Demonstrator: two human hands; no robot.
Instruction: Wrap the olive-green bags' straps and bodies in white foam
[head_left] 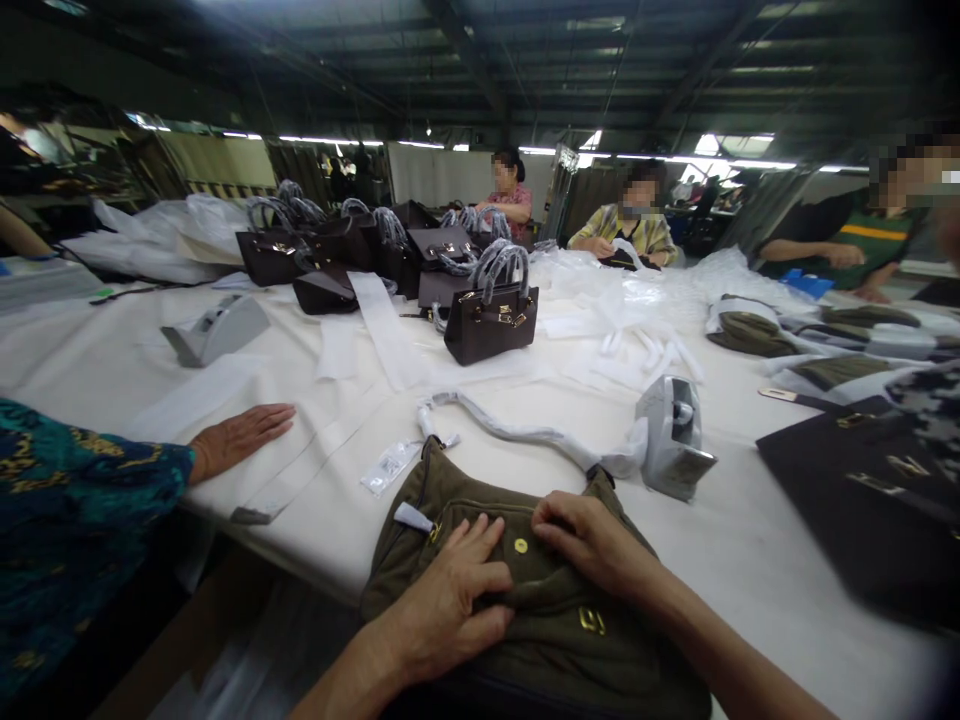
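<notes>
An olive-green fabric handbag (517,640) lies on the white table in front of me, with a gold round snap and a gold buckle on its front. Its strap (517,432) is wrapped in white material and stretches away over the table. My left hand (465,580) rests on the bag front, fingers spread beside the snap. To the right of the snap, my right hand (589,540) is closed, with curled fingertips pressed together against the fabric; whatever they pinch is hidden. A wrapped zipper pull (414,517) and a clear packet with a tag (390,467) lie at the bag's left.
Tape dispensers (675,440) stand right and left. Dark brown handbags (491,322) fill the far middle. A large dark bag (862,500) and wrapped olive bags (757,325) lie right. A co-worker's hand (244,438) rests on the table at left; other people sit across.
</notes>
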